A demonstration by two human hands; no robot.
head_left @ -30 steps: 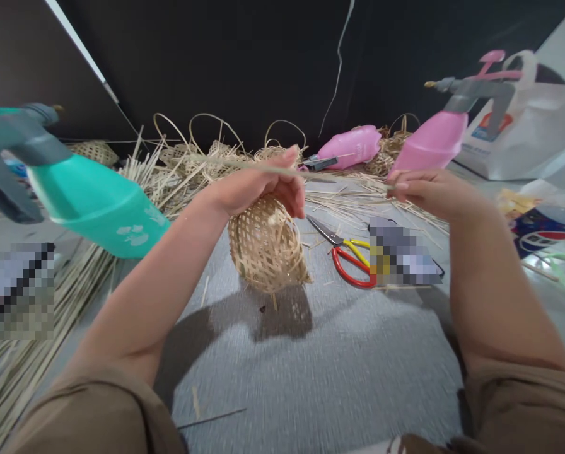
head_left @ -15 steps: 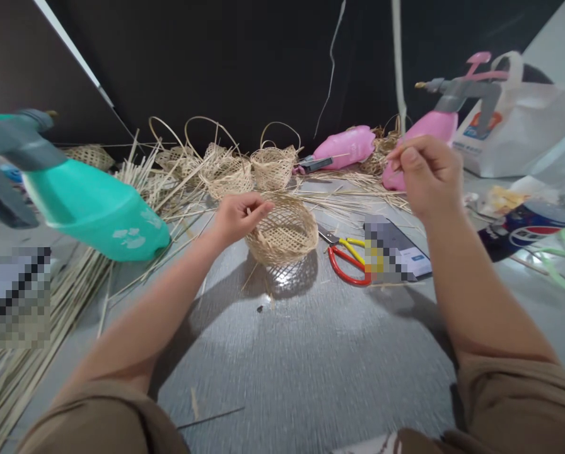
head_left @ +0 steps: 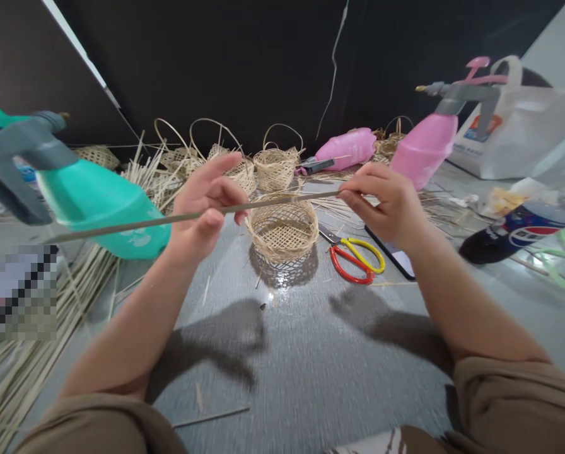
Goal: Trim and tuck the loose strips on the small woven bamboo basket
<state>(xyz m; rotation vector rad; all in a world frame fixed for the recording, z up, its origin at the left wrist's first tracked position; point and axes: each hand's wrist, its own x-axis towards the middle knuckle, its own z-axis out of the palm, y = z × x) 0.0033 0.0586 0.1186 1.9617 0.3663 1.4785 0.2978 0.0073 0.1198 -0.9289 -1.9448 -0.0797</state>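
A long thin bamboo strip (head_left: 282,200) runs sideways in the air in front of me. My right hand (head_left: 381,198) pinches its right end between thumb and fingertips. The strip crosses my left hand (head_left: 204,208), lying between the thumb and the raised, spread fingers, and extends left past the green spray bottle. Below and between both hands, a woven bamboo basket (head_left: 285,236) stands upright on the grey surface, its open top facing up. Scissors (head_left: 358,260) with red and yellow handles lie just right of the basket.
The green spray bottle (head_left: 103,202) leans at left above loose strips (head_left: 50,334). Several small handled baskets (head_left: 275,167) line the back. Pink spray bottles (head_left: 424,148), a phone (head_left: 398,255), a cola bottle (head_left: 514,230) and a white bag (head_left: 523,132) are behind and at right.
My left hand has left the basket rim, moved left and opened its fingers. My right hand has come down and inward, and the strip now spans between both hands.
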